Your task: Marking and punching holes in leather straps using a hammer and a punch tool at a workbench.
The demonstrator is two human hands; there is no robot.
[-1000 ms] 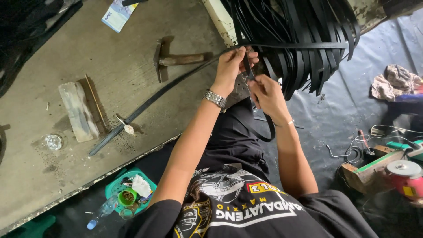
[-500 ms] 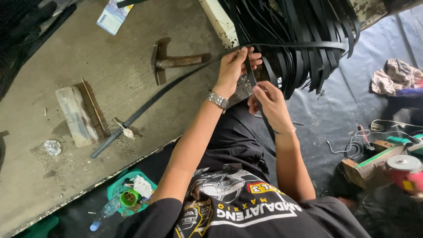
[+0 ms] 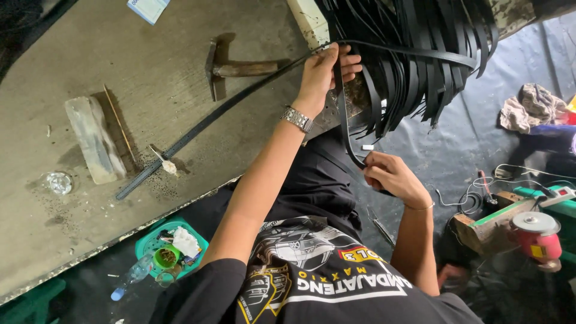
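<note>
The left hand (image 3: pixel 324 72) is closing around a black strap (image 3: pixel 343 120) right at the lower edge of the big bundle of black straps (image 3: pixel 420 54), fingers curled over it and thumb beneath. The right hand (image 3: pixel 390 177) is pinching the same strap's lower end, well below the bundle and nearer the person's lap, with the fingertips drawn tight together.

Between the two hands the strap is running almost straight up and down in the head view, bowing slightly toward the bundle. So its long axis is lying from the bundle's edge down toward the person's body, and each hand is gripping one end of that stretch. The left hand is the one touching the bundle; the right hand is sitting clear of it.

A second long black strip (image 3: pixel 198 129) is stretching away from the bundle's edge, slanting down and left across the grey surface (image 3: pixel 72 54). It is passing just below a hammer (image 3: pixel 237 69), which is lying left of the bundle with its wooden handle pointing toward the bundle. Farther left of the bundle, beyond the hammer, a pale block (image 3: pixel 93 141) is resting on the surface. A red and grey power tool (image 3: pixel 537 231) is sitting on the floor, below and right of the bundle.
</note>
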